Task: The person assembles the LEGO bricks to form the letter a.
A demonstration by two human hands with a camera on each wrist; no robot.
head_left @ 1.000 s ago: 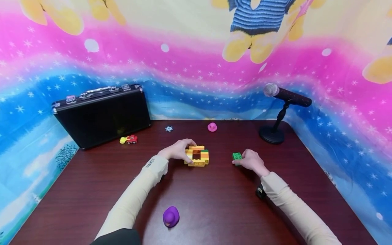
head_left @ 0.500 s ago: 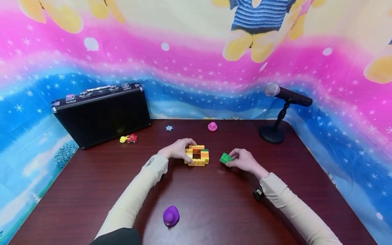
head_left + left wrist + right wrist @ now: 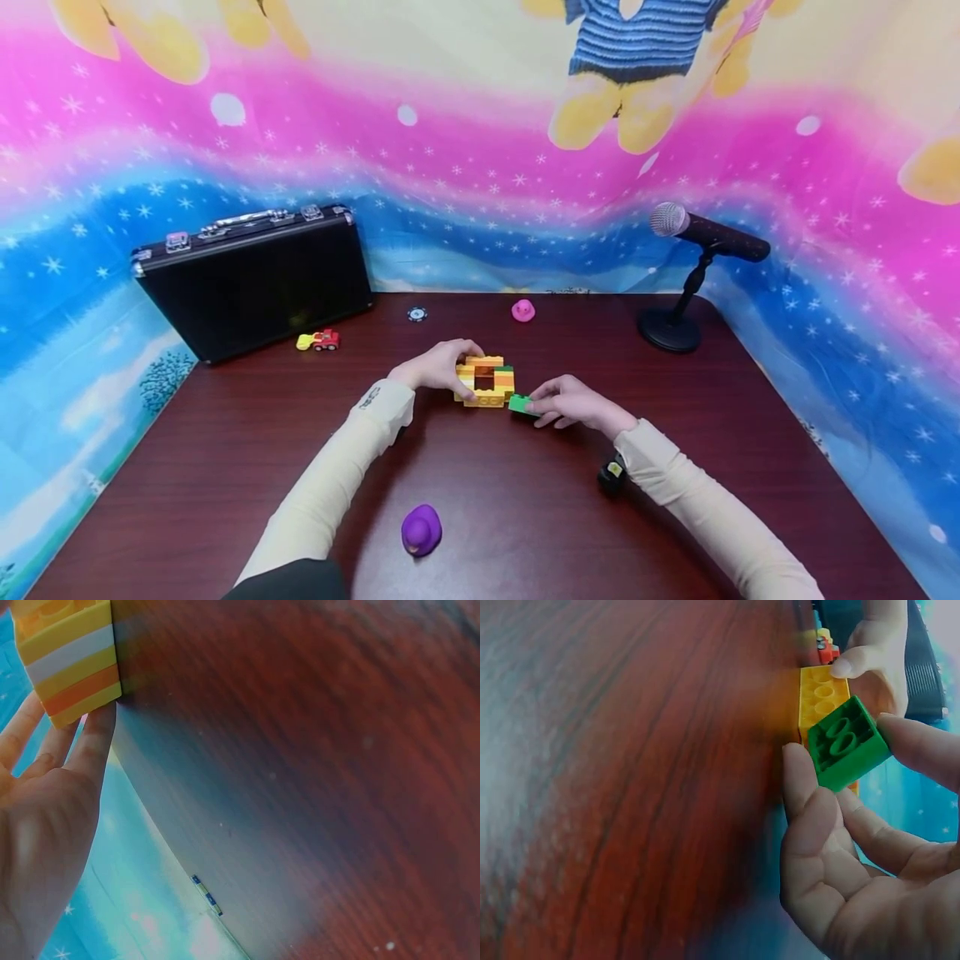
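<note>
In the head view my left hand [image 3: 438, 367] grips the left side of a hollow, square structure of toy building bricks [image 3: 487, 400], mostly yellow with orange, white and green parts. Its layered yellow, white and orange wall [image 3: 75, 664] shows in the left wrist view, fingers against it. My right hand [image 3: 576, 402] pinches a green building brick [image 3: 521, 406] close to the structure's near right corner. In the right wrist view this green brick [image 3: 847, 744] is tilted, hollow underside to the camera, between thumb and fingers. Whether it touches the structure, I cannot tell.
A purple rubber duck [image 3: 422, 531] sits near the front. Along the back are a black case [image 3: 258, 287], a red and yellow toy car [image 3: 318, 340], a poker chip [image 3: 417, 314], a pink duck [image 3: 523, 311] and a microphone on a stand [image 3: 678, 321].
My right hand has carried the green brick leftward, from well right of the brick structure to right beside it, tilting it on the way. My left hand keeps its grip on the structure.
</note>
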